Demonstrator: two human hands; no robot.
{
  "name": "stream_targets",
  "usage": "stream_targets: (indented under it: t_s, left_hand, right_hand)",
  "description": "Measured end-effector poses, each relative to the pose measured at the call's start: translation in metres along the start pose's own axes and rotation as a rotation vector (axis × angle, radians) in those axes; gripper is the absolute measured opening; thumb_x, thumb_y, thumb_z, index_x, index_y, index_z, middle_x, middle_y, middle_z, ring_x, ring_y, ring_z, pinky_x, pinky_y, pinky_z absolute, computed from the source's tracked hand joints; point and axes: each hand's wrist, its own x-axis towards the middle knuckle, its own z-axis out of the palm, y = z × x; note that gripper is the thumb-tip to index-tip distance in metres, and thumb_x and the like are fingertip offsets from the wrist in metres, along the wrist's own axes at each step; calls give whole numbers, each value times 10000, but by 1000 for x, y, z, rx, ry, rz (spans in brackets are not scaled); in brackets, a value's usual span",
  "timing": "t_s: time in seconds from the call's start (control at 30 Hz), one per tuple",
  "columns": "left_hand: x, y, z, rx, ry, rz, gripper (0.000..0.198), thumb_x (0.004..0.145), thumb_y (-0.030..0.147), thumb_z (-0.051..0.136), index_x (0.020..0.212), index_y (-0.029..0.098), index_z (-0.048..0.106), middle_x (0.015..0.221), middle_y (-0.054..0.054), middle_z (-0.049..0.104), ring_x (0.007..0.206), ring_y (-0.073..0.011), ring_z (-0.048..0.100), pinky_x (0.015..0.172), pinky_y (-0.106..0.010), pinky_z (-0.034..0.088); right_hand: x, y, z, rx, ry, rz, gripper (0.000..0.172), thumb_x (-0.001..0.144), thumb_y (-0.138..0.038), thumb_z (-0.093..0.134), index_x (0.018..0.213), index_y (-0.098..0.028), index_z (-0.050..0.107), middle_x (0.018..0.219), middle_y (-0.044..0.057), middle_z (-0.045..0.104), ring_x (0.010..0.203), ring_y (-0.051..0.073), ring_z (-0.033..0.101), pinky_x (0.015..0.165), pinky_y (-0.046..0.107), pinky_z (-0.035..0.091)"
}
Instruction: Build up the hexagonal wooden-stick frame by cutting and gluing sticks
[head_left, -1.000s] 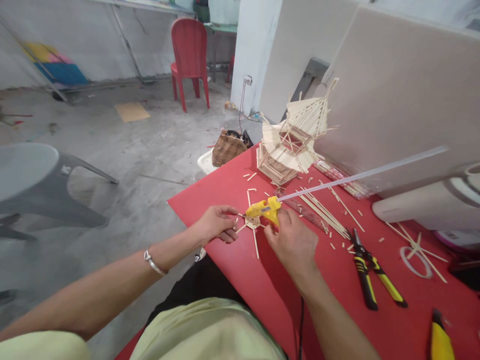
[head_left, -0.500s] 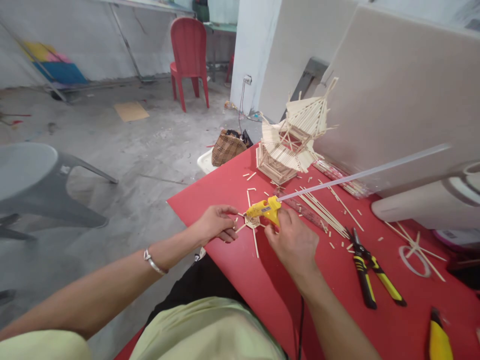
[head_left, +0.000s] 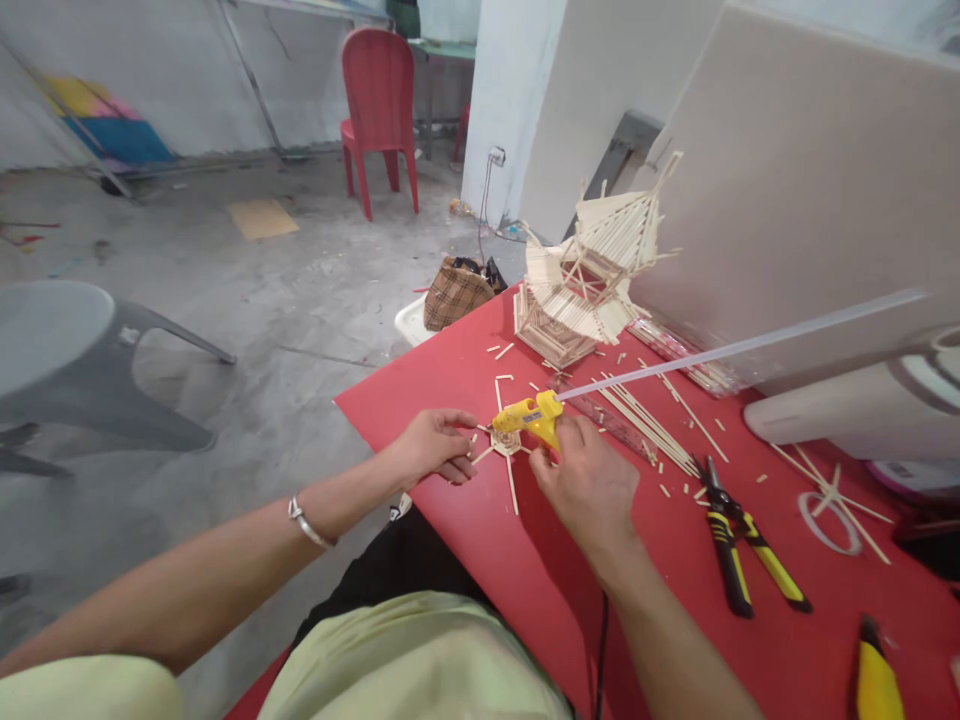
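Observation:
My right hand [head_left: 589,480] is wrapped round the handle of a yellow glue gun [head_left: 534,412], from whose back a long translucent glue stick [head_left: 735,348] sticks out. Its nozzle points left, just over a small web-like frame of thin wooden sticks [head_left: 512,484] lying on the red table. At the left side of this frame is my left hand [head_left: 439,448], thumb and index finger closed together by the end of one spoke. A tiny pale stick piece shows at those fingertips, but whether they pinch it or the spoke is too small to tell.
A tiered stick pagoda [head_left: 577,270] stands at the back of the red table [head_left: 420,390]. To the right lie loose sticks [head_left: 649,420], yellow-black cutters [head_left: 731,540], a tape roll [head_left: 829,522] and a yellow-handled tool [head_left: 877,675]. A black cord [head_left: 602,650] runs beneath my right forearm.
Both hands and the glue gun keep almost the same place over the stick frame. Only a very slight shift of the view shows.

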Motion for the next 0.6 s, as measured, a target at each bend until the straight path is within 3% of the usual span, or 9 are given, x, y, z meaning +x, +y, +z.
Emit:
stream_targets:
  t_s: [0.6]
  left_hand:
    - [1,-1,0,6,2,-10,379,697,59,630,1063,134,566,629,5,659,540,-186,688,470,-271,567]
  right_hand:
    - [-2,-2,2,-50,61,-43,207,850,-281,567,1008,-167,638,787,23,628,636,137,544,539,287,225]
